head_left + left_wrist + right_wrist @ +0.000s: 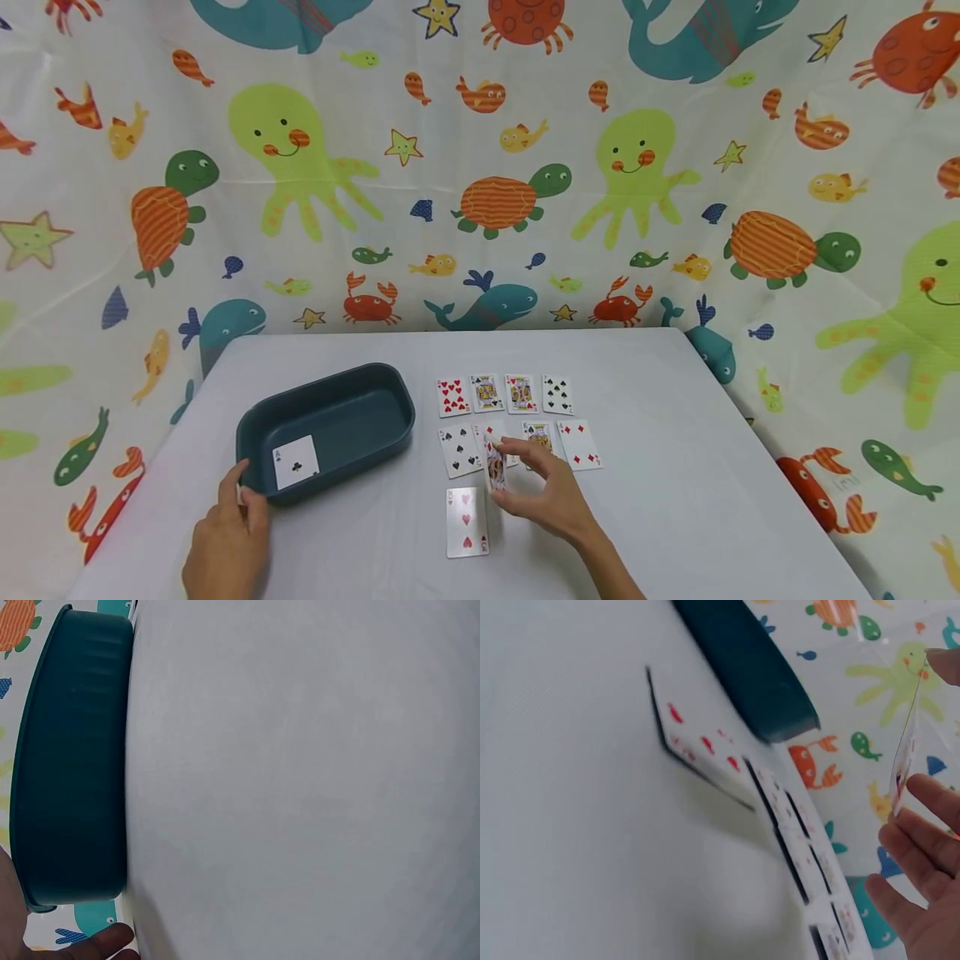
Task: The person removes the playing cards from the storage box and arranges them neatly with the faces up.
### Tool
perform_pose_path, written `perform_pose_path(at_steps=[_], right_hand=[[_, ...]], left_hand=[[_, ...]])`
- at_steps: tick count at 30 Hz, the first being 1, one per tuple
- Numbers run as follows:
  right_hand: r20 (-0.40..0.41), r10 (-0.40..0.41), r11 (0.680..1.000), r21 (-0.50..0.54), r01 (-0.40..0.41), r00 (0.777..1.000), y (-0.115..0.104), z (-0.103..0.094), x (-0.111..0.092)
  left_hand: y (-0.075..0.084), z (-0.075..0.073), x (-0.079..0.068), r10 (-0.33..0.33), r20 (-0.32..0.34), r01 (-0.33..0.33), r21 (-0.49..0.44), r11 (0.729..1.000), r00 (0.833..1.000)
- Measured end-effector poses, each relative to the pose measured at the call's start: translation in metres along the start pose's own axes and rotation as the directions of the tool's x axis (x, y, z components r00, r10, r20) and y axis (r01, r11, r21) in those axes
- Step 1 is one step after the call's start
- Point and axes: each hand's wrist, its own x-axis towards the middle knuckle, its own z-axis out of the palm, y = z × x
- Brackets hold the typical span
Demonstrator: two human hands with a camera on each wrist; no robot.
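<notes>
My right hand [546,487] pinches a face card [495,467] by its edges between thumb and fingers, held upright above the laid-out cards. In the right wrist view the card appears almost edge-on. Below it lies a three of hearts [467,522] on the white table. Behind are two rows of face-up playing cards, including a four of diamonds [579,444] and a spade card [557,394]; the held card partly hides one with red pips. My left hand [228,542] touches the near-left corner of a dark teal tray [258,414], its fingers loosely extended.
Inside the tray lies a card with a black club [296,462]. White cloth covers the table [660,383], and a sea-animal patterned curtain [480,275] hangs behind and at both sides.
</notes>
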Motion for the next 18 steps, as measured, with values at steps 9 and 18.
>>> perform_pose_path(at_steps=[9,18], right_hand=[[0.002,-0.103,0.962,-0.252,0.100,0.995,0.014,-0.008,-0.022],[0.061,-0.110,0.894,-0.430,0.125,0.992,0.024,-0.008,-0.036]], left_hand=[[0.000,0.000,0.001,-0.006,0.020,0.006,-0.006,1.000,1.000],[-0.002,-0.001,0.002,0.013,0.012,-0.012,-0.021,1.000,1.000]])
